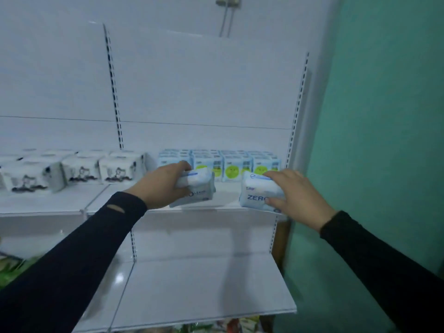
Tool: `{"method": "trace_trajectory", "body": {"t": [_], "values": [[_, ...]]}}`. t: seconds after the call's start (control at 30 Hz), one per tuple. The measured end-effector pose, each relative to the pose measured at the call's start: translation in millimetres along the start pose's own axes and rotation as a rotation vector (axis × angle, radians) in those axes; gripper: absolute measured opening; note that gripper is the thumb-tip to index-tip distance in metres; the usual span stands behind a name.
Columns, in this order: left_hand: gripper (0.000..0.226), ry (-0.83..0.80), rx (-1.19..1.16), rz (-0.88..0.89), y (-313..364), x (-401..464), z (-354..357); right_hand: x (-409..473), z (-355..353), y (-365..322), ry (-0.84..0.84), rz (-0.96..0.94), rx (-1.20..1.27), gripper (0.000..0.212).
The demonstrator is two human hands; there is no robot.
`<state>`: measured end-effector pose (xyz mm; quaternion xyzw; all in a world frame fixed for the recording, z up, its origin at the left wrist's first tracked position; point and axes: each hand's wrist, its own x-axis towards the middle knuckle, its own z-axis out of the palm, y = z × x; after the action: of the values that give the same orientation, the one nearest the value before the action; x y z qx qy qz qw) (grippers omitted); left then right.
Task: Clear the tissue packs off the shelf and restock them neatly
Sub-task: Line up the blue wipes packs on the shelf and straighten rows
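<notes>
My left hand grips a pale blue and white tissue pack at the front of the upper white shelf. My right hand grips a second pack marked ZERO near the shelf's right front edge, tilted a little. Behind both packs stands a row of several light blue tissue packs with green smiley faces, lined up against the back panel.
White packs with black drawings fill the shelf section to the left. A lower white shelf juts out below my arms. A green wall closes the right side. Colourful goods show at the bottom left edge.
</notes>
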<state>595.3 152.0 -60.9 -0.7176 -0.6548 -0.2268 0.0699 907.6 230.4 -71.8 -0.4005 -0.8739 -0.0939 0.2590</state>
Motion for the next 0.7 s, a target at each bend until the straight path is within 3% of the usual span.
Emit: {"method": "trace_trajectory", "body": {"t": [0.2,0.37,0.47,0.6,0.7], "values": [[0.043,-0.126,0.047,-0.004,-41.1,55.6,12.1,77.7,37.0,-6.0,-0.084,0.034,0.093,0.061],[0.051,-0.315,0.014,-0.016,-49.4,91.3,30.7,109.9,60.7,12.9,-0.399,0.055,0.144,0.068],[0.057,-0.294,-0.015,-0.077,-50.3,104.0,44.9,127.6,76.4,31.7,-0.465,0.059,0.191,0.073],[0.065,-0.236,0.016,-0.119,-54.2,104.9,60.7,138.5,88.4,45.2,-0.392,-0.018,0.139,0.071],[0.067,-0.263,0.057,-0.144,-56.3,100.8,71.9,137.3,100.6,53.6,-0.477,-0.073,0.168,0.065]]}}
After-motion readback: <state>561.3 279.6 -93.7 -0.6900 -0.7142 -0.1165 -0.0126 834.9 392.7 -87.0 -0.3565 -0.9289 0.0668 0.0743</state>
